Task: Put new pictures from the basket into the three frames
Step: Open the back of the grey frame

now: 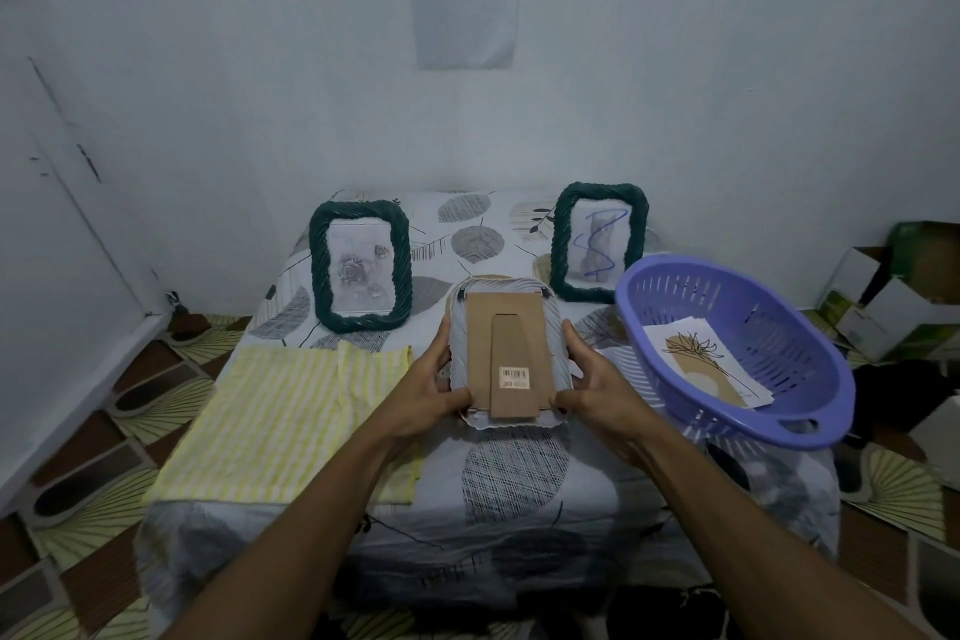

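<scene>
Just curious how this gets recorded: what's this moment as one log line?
left hand, right hand: grip white frame | back faces camera | basket: picture inside | left green frame, right green frame: upright

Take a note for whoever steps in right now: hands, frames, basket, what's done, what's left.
Left hand and right hand grip the pale frame by its sides, face down over the table, cardboard back still on.
Behind stand the left green frame, showing roses, and the right green frame, showing a scribbled picture.
The purple basket on the right holds a leaf picture.
Done: cannot tell if any picture is new.
Left: open the back, swap in a basket picture, check the others.
</scene>
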Action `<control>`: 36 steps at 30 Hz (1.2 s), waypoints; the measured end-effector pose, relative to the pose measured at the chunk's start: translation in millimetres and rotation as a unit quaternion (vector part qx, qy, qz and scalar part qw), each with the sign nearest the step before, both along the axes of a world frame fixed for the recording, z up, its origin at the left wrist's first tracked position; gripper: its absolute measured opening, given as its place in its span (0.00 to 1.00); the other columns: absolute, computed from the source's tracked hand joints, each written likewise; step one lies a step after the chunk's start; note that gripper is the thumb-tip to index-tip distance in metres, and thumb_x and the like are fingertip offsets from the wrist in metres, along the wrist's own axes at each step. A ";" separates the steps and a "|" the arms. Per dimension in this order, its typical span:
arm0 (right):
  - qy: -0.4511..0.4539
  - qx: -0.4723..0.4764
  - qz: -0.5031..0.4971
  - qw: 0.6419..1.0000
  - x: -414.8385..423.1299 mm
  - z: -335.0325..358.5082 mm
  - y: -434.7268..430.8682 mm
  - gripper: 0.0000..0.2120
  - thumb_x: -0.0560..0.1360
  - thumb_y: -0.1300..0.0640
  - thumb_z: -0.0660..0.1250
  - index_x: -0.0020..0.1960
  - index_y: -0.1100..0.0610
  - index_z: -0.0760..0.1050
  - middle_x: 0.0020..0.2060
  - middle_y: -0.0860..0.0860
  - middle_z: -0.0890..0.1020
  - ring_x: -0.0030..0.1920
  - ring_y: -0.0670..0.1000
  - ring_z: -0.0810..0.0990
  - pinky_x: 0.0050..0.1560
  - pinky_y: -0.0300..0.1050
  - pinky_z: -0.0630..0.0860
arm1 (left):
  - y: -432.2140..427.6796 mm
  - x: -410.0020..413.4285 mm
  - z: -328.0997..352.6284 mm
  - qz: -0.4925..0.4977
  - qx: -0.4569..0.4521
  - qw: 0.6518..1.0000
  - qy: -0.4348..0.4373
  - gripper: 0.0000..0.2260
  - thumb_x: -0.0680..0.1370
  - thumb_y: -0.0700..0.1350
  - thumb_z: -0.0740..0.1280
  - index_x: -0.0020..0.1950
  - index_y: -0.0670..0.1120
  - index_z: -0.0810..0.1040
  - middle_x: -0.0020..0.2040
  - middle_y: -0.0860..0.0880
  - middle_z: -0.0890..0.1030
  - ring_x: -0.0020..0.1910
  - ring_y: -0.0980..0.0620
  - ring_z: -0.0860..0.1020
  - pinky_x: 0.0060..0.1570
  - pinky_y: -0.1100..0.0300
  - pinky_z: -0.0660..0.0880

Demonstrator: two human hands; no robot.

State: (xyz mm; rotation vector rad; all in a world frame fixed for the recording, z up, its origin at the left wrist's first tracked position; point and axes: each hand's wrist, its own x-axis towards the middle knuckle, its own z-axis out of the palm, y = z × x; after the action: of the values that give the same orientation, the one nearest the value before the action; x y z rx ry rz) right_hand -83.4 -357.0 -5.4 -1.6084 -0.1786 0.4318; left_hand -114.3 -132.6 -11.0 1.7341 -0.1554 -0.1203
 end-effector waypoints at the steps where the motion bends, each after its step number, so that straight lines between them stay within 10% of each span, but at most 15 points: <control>1: -0.004 0.000 -0.002 1.000 -0.5 0.8 0.4 0.46 0.72 0.81 0.59 0.79 0.49 0.46 0.68 0.43 0.63 0.46 0.52 0.83 0.35 0.42 0.79 | -0.6 -0.5 -0.3 -0.005 -0.005 1.000 -0.001 0.41 0.75 0.27 0.64 0.72 0.59 0.44 0.59 0.63 0.69 0.51 0.75 0.75 0.47 0.68 0.76; 4: -0.004 -0.003 -0.004 1.000 2.5 -0.6 -0.5 0.44 0.72 0.82 0.56 0.79 0.51 0.48 0.67 0.45 0.63 0.36 0.44 0.81 0.32 0.40 0.77 | -1.6 -2.1 -2.2 -0.009 -0.016 1.000 0.006 0.39 0.76 0.27 0.63 0.68 0.63 0.47 0.59 0.64 0.70 0.53 0.72 0.76 0.47 0.65 0.77; 9: -0.004 0.005 -0.006 1.000 2.9 -2.4 -2.2 0.45 0.70 0.83 0.54 0.76 0.45 0.55 0.62 0.39 0.70 0.60 0.50 0.75 0.42 0.44 0.80 | -1.6 -3.8 -5.9 -0.014 -0.065 0.997 0.034 0.38 0.76 0.26 0.61 0.67 0.65 0.51 0.57 0.63 0.73 0.52 0.62 0.81 0.44 0.62 0.78; 12: 0.005 -0.021 -0.059 0.998 6.0 -3.2 -1.5 0.36 0.74 0.78 0.56 0.68 0.41 0.60 0.51 0.41 0.75 0.49 0.44 0.77 0.46 0.43 0.77 | -5.4 -6.0 -1.8 0.019 -0.064 0.997 0.035 0.29 0.79 0.31 0.60 0.67 0.61 0.58 0.55 0.59 0.75 0.47 0.67 0.80 0.43 0.63 0.79; 17: -0.043 -0.208 -0.139 0.967 3.8 -8.2 -4.3 0.20 0.80 0.61 0.60 0.72 0.56 0.69 0.61 0.55 0.78 0.58 0.52 0.77 0.57 0.43 0.69 | -12.1 -0.4 -10.3 0.111 0.196 0.974 -0.041 0.03 0.80 0.46 0.62 0.48 0.53 0.72 0.46 0.47 0.77 0.42 0.50 0.74 0.46 0.52 0.73; 23: -0.091 -0.351 -0.153 0.919 -3.5 -8.2 4.0 0.20 0.79 0.54 0.60 0.70 0.56 0.71 0.65 0.56 0.77 0.64 0.57 0.76 0.65 0.51 0.71 | -25.9 5.5 -32.6 0.117 0.337 0.926 -0.125 0.12 0.80 0.50 0.59 0.40 0.46 0.65 0.37 0.51 0.67 0.39 0.49 0.67 0.38 0.56 0.60; 28: -0.124 -0.389 -0.171 0.897 -2.9 -15.2 0.9 0.13 0.77 0.59 0.59 0.33 0.56 0.67 0.38 0.57 0.73 0.41 0.59 0.76 0.42 0.47 0.72 | -34.3 6.0 -40.8 0.129 0.402 0.898 -0.129 0.17 0.81 0.56 0.56 0.60 0.46 0.74 0.51 0.48 0.72 0.53 0.48 0.70 0.50 0.52 0.69; 32: -0.153 -0.390 -0.151 0.896 -6.3 -13.9 -0.9 0.15 0.79 0.60 0.59 0.64 0.60 0.75 0.62 0.58 0.72 0.60 0.57 0.74 0.60 0.47 0.70 | -41.7 2.7 -41.0 0.163 0.434 0.878 -0.121 0.22 0.79 0.60 0.55 0.67 0.49 0.71 0.67 0.47 0.68 0.66 0.47 0.64 0.62 0.48 0.64; 36: -0.179 -0.390 -0.141 0.892 -6.4 -18.7 -0.1 0.16 0.79 0.63 0.59 0.65 0.61 0.75 0.60 0.57 0.74 0.61 0.56 0.74 0.61 0.44 0.68 | -60.0 2.1 -36.6 0.161 0.435 0.881 -0.092 0.27 0.73 0.69 0.56 0.59 0.49 0.71 0.69 0.47 0.65 0.67 0.46 0.62 0.65 0.46 0.63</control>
State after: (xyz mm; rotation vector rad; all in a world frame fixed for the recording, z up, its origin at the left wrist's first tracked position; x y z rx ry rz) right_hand -89.8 -357.1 -24.1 -2.4650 -0.0404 -0.0533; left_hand -112.1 -192.6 -47.6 2.6465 0.0713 0.2673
